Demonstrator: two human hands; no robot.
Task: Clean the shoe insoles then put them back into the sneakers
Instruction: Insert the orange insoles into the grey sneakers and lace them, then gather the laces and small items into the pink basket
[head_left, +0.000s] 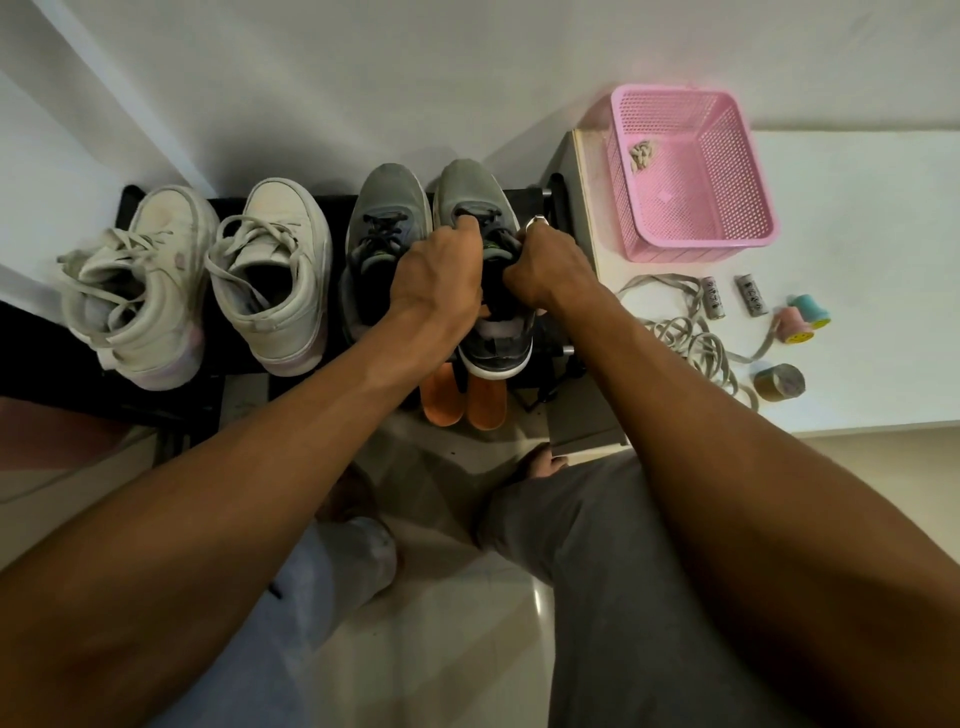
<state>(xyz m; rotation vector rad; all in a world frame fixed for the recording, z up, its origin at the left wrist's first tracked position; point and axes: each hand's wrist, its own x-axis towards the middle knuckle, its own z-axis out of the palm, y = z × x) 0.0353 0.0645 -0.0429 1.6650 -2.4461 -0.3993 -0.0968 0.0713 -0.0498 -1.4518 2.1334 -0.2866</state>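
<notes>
No text, brand, number or sign legible anywhere.

Grey roll on white table: dark printed marks along side, too small to read.

Second grey roll just beside it: same kind of dark marks, unreadable.

Grey sneaker: small greenish patch on tongue, blurred; cannot tell if logo or lettering.

A grey sneaker is set on a dark rack, toe to the wall, with a second grey sneaker alongside. Two orange insoles are seen below the latter's heel.
</notes>
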